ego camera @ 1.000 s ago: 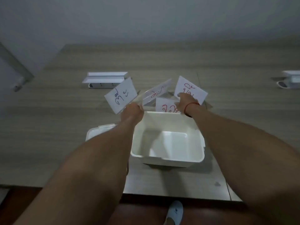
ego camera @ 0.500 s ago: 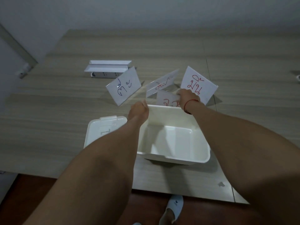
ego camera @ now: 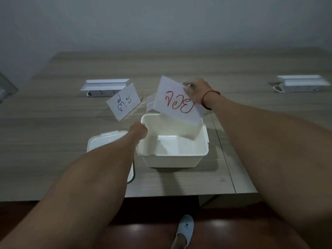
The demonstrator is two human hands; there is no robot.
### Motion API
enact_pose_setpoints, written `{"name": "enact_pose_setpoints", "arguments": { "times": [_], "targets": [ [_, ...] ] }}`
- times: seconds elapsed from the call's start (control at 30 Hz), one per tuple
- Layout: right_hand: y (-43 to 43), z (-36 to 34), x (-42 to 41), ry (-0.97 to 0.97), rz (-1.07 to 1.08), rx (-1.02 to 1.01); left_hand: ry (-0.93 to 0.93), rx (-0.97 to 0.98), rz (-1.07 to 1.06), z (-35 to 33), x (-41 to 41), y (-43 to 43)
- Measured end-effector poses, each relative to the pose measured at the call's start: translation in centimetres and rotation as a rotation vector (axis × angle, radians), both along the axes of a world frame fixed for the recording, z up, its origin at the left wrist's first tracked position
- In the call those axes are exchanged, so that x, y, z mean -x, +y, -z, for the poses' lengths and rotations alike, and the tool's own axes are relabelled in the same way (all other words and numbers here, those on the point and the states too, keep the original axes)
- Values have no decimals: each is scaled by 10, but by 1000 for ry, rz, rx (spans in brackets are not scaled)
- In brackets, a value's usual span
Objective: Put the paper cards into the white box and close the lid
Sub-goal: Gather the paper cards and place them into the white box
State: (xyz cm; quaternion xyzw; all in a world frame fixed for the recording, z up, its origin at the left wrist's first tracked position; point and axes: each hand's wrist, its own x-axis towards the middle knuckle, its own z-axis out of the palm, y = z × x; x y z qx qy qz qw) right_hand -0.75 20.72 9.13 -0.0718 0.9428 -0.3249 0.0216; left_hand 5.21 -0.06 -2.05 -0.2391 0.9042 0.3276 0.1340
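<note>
Red-lettered card (ego camera: 177, 103) in right hand (ego camera: 196, 91)

The box (ego camera: 172, 144) sits on the worktop (ego camera: 53, 133) near its front edge, with the lid (ego camera: 100, 142) just beside it at nine o'clock. Held above the box's far rim at twelve o'clock is one card (ego camera: 177, 103); another card (ego camera: 123, 101) hangs at eleven o'clock. A power strip (ego camera: 103, 90) lies further out at eleven, another strip (ego camera: 301, 85) well apart at two.
</note>
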Motion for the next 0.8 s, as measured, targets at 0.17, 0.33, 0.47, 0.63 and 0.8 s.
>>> {"name": "enact_pose_setpoints", "arguments": {
  "times": [0.17,0.33,0.47,0.63,0.8],
  "targets": [
    [-2,33,-42,-289,-155,-134,69,-87,-18,4,-11,-1],
    [-8,71,-63,-557,-312,-435,98,-106,-70,9,-15,8],
    [-8,76,-66,-879,-302,-253,121,-87,-93,12,-9,15],
    [-1,67,-18,-497,-31,-122,133,-68,-124,12,11,23],
    [6,84,24,-125,229,-155,133,-44,-149,12,45,31]
  ]
}}
